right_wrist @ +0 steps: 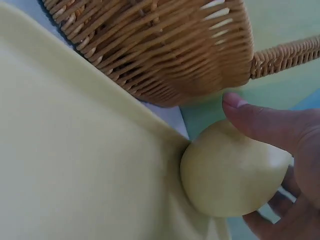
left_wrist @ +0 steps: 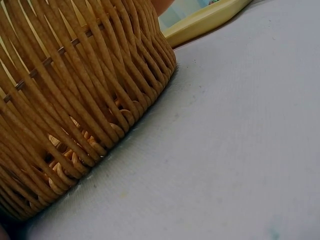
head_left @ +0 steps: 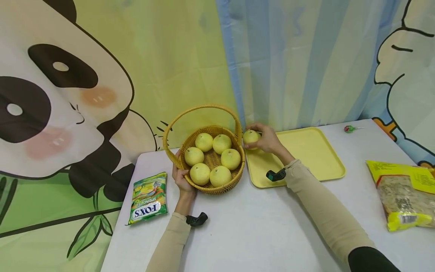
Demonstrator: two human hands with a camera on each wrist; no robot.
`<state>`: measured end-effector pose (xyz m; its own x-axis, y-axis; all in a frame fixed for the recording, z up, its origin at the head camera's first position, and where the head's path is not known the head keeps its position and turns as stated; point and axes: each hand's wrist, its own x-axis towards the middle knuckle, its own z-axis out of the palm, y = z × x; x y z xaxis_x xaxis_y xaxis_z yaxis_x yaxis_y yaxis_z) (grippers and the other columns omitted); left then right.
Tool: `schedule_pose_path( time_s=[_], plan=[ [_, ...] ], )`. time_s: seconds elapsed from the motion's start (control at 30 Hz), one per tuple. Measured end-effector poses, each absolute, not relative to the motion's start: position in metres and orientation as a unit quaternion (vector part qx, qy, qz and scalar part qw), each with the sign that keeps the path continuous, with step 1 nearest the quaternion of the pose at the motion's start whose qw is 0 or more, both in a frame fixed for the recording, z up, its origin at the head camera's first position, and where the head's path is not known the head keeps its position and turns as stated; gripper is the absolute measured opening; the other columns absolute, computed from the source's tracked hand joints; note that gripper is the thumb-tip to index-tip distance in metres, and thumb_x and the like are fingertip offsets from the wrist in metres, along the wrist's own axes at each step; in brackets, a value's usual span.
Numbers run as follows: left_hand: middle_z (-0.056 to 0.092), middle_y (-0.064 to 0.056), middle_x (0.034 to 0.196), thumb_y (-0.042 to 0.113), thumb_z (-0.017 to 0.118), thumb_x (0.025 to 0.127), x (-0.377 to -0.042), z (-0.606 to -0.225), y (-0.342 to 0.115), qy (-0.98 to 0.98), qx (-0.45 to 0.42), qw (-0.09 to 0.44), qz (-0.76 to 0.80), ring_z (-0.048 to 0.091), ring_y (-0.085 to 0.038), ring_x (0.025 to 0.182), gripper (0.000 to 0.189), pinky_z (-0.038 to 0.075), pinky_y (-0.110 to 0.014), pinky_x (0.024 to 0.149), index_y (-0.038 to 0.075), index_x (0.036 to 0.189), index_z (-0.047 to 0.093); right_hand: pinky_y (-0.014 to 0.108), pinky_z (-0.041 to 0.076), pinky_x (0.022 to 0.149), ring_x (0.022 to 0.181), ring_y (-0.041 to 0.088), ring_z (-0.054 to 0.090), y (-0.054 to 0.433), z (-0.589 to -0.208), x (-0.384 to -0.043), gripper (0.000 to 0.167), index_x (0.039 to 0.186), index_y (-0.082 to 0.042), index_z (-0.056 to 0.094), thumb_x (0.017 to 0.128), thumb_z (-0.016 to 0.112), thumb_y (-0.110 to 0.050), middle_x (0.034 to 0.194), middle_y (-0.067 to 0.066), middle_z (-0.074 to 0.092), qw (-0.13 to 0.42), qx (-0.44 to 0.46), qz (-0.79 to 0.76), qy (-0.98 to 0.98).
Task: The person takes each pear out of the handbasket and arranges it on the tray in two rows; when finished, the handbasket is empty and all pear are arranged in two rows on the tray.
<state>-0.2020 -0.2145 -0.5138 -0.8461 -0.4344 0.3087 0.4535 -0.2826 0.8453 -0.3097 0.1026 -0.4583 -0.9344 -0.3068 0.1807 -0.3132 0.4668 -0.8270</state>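
A wicker basket [head_left: 214, 158] with a tall arched handle stands on the table, several round pale-yellow fruits [head_left: 199, 174] lying in it. My left hand [head_left: 182, 182] holds the basket's left side, thumb near the rim and its other fingers mostly hidden behind the weave. To the right of the basket, my right hand [head_left: 266, 140] grips another round pale-yellow fruit [right_wrist: 232, 172], with the thumb over one side and the fingers round the other. That fruit is at the far left corner of the yellow tray [head_left: 306, 151], overlapping its rim in the right wrist view.
A green candy bag [head_left: 148, 198] lies left of the basket. Far right on the white table [head_left: 244, 230] lies a clear and yellow packet [head_left: 404, 194], with a wrapped lollipop [head_left: 350, 129] near the back edge. Printed curtains [head_left: 183, 60] hang right behind the table.
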Motion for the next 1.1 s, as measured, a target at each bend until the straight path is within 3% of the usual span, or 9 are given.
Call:
schedule_pose_path(
  time_s=[0.13, 0.2, 0.4, 0.5, 0.63, 0.83, 1.1],
  plan=[
    [0.046, -0.017, 0.16, 0.001, 0.029, 0.074, -0.2, -0.513, -0.215, -0.536, -0.003, 0.275, -0.798, 0.047, -0.024, 0.144, 0.087, 0.037, -0.03, 0.116, 0.002, 0.159, 0.042, 0.06, 0.035, 0.121, 0.15, 0.043, 0.043, 0.103, -0.447, -0.304, 0.091, 0.155, -0.01, 0.053, 0.075, 0.097, -0.018, 0.16, 0.017, 0.052, 0.004, 0.191, 0.473, -0.86],
    [0.047, -0.016, 0.159, 0.001, 0.03, 0.075, -0.2, -0.514, -0.215, -0.537, -0.001, 0.275, -0.797, 0.047, -0.024, 0.143, 0.085, 0.038, -0.03, 0.115, 0.002, 0.159, 0.043, 0.062, 0.037, 0.119, 0.149, 0.042, 0.045, 0.104, -0.438, -0.298, 0.092, 0.155, -0.01, 0.051, 0.076, 0.096, -0.018, 0.159, 0.018, 0.052, 0.013, 0.194, 0.476, -0.858],
    [0.047, -0.016, 0.16, 0.001, 0.03, 0.074, -0.2, -0.513, -0.215, -0.545, -0.004, 0.275, -0.792, 0.047, -0.024, 0.144, 0.086, 0.038, -0.029, 0.115, 0.003, 0.159, 0.044, 0.059, 0.05, 0.106, 0.127, 0.042, 0.061, 0.106, -0.398, -0.278, 0.058, 0.131, -0.003, 0.06, 0.083, 0.091, -0.014, 0.133, 0.021, 0.066, 0.054, 0.206, 0.492, -0.844],
    [0.046, -0.016, 0.161, 0.0, 0.029, 0.073, -0.202, -0.513, -0.216, -0.543, -0.005, 0.273, -0.794, 0.047, -0.025, 0.145, 0.087, 0.037, -0.029, 0.116, 0.003, 0.159, 0.043, 0.053, 0.056, 0.097, 0.111, 0.036, 0.069, 0.104, -0.382, -0.268, 0.042, 0.116, -0.004, 0.067, 0.084, 0.09, -0.016, 0.117, 0.018, 0.072, 0.057, 0.23, 0.497, -0.835],
    [0.046, -0.016, 0.161, 0.0, 0.028, 0.075, -0.201, -0.514, -0.216, -0.54, 0.0, 0.277, -0.794, 0.046, -0.025, 0.145, 0.085, 0.036, -0.03, 0.117, 0.003, 0.159, 0.044, 0.046, 0.061, 0.091, 0.105, 0.028, 0.072, 0.096, -0.363, -0.26, 0.039, 0.118, -0.007, 0.072, 0.085, 0.089, -0.019, 0.115, 0.015, 0.074, -0.005, 0.302, 0.49, -0.818],
    [0.047, -0.017, 0.16, -0.001, 0.029, 0.077, -0.199, -0.514, -0.215, -0.535, 0.005, 0.279, -0.798, 0.046, -0.025, 0.145, 0.083, 0.037, -0.03, 0.116, 0.003, 0.158, 0.045, 0.052, 0.056, 0.101, 0.121, 0.036, 0.07, 0.071, -0.345, -0.259, 0.06, 0.142, -0.008, 0.066, 0.089, 0.086, -0.027, 0.135, 0.014, 0.071, -0.118, 0.397, 0.398, -0.818],
    [0.045, -0.014, 0.163, 0.001, 0.03, 0.076, -0.2, -0.514, -0.215, -0.551, -0.001, 0.275, -0.788, 0.046, -0.025, 0.147, 0.085, 0.036, -0.03, 0.117, 0.003, 0.16, 0.041, 0.051, 0.048, 0.113, 0.143, 0.037, 0.055, 0.032, -0.351, -0.266, 0.075, 0.152, -0.007, 0.058, 0.087, 0.088, -0.033, 0.155, 0.013, 0.058, -0.19, 0.396, 0.273, -0.856]
  ],
)
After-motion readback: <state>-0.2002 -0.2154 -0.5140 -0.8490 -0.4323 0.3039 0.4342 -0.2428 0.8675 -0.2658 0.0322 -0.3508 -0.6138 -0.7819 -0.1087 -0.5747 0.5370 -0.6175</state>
